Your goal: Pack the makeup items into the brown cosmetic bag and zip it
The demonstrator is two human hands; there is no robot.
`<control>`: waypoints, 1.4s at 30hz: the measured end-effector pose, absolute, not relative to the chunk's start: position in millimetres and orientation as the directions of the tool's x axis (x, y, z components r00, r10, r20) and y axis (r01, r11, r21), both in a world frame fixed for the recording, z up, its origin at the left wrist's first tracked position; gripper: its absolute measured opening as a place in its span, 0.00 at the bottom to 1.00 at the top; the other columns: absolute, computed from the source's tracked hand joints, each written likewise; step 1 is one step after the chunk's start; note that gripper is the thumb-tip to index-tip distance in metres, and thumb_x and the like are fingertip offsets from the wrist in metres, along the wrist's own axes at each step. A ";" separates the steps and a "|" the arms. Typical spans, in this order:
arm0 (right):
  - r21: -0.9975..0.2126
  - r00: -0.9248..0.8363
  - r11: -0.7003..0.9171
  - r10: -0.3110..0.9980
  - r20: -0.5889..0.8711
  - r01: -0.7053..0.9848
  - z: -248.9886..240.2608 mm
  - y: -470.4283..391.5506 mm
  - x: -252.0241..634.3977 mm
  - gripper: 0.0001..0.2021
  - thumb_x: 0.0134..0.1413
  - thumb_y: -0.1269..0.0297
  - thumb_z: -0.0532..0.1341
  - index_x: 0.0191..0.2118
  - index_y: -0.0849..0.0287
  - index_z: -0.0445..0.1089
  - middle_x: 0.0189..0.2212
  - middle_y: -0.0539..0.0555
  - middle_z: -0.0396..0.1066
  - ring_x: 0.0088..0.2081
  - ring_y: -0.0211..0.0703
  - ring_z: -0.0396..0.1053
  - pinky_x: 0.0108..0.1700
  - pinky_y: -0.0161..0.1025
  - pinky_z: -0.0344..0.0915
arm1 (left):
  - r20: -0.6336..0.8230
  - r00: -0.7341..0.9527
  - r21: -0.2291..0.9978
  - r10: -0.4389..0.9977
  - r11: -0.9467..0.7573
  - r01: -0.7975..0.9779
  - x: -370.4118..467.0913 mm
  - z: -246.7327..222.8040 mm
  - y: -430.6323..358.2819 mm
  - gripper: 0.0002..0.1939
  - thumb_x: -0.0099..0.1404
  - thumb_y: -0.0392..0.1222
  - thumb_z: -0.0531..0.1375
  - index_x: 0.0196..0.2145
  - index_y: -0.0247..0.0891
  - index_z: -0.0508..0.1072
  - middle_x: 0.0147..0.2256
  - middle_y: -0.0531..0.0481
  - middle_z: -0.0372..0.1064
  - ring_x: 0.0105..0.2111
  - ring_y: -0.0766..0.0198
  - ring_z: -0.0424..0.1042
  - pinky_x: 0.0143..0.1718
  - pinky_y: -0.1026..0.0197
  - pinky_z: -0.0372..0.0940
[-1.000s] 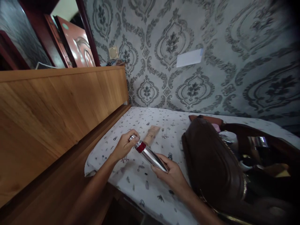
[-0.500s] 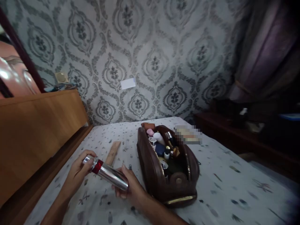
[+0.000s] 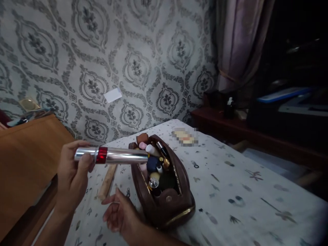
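Nearest the camera, the right hand [image 3: 120, 213] hovers low over the bed [image 3: 230, 191], palm up and fingers loosely spread, holding nothing; it sits just beside the near end of the brown cosmetic bag [image 3: 164, 201]. Up and to the left, the left hand [image 3: 73, 169] is closed around the cap end of a silver tube [image 3: 115, 155] with a red band, gripping it between thumb and fingers. The tube lies roughly level in the air, its far end reaching over the open mouth of the bag.

The bag rests on the patterned sheet with its zip open, packed with small bottles, tubes and caps standing on end. Beside it, under the tube, a tan flat stick-like item [image 3: 107, 181] lies on the sheet. Farther along the bed sits a small blurred item [image 3: 184, 136].

Left of the bed stands a wooden headboard [image 3: 28, 160]. Behind everything runs the grey damask wallpaper [image 3: 143, 65] with a white slip [image 3: 112, 95] stuck on it, and a curtain [image 3: 238, 44] hangs at the right over a dark sideboard [image 3: 256, 133].
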State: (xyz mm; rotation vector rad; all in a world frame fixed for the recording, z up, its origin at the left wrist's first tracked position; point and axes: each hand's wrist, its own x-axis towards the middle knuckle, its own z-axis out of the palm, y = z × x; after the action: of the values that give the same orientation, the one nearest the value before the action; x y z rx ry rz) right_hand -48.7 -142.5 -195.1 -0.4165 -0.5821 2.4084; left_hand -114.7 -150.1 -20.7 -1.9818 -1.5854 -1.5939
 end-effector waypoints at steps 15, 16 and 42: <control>-0.473 -0.788 -0.737 0.601 -0.131 -0.483 -182.6 -146.3 -45.9 0.29 0.62 0.39 0.49 0.33 0.62 0.71 0.15 0.48 0.68 0.12 0.32 0.59 0.15 0.32 0.44 | 0.638 0.562 -0.348 0.527 -0.453 0.821 -47.3 -5.2 -99.8 0.13 0.71 0.50 0.54 0.45 0.40 0.68 0.32 0.52 0.70 0.30 0.63 0.71 0.29 0.63 0.59; -0.471 -0.792 -0.746 0.593 -0.147 -0.471 -181.7 -146.7 -46.0 0.29 0.63 0.40 0.48 0.33 0.62 0.71 0.15 0.48 0.68 0.12 0.32 0.59 0.15 0.32 0.44 | 0.624 0.605 -0.420 0.494 -0.441 0.793 -43.5 -8.0 -101.4 0.12 0.71 0.49 0.54 0.44 0.40 0.68 0.32 0.52 0.70 0.31 0.62 0.71 0.29 0.63 0.59; -0.474 -0.746 -0.712 0.647 -0.159 -0.518 -193.4 -145.7 -55.7 0.23 0.64 0.51 0.49 0.29 0.62 0.71 0.15 0.50 0.68 0.13 0.32 0.59 0.16 0.30 0.46 | 0.357 0.823 -0.794 0.443 -0.319 0.517 -17.8 -42.6 -109.7 0.11 0.71 0.43 0.55 0.48 0.37 0.70 0.33 0.47 0.68 0.33 0.57 0.68 0.30 0.56 0.61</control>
State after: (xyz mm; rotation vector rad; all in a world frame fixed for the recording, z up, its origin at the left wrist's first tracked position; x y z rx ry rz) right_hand -55.7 -145.7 -193.4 -0.4169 -0.5369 2.3966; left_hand -17.8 -109.7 -42.6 -1.9598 -0.7137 -0.0888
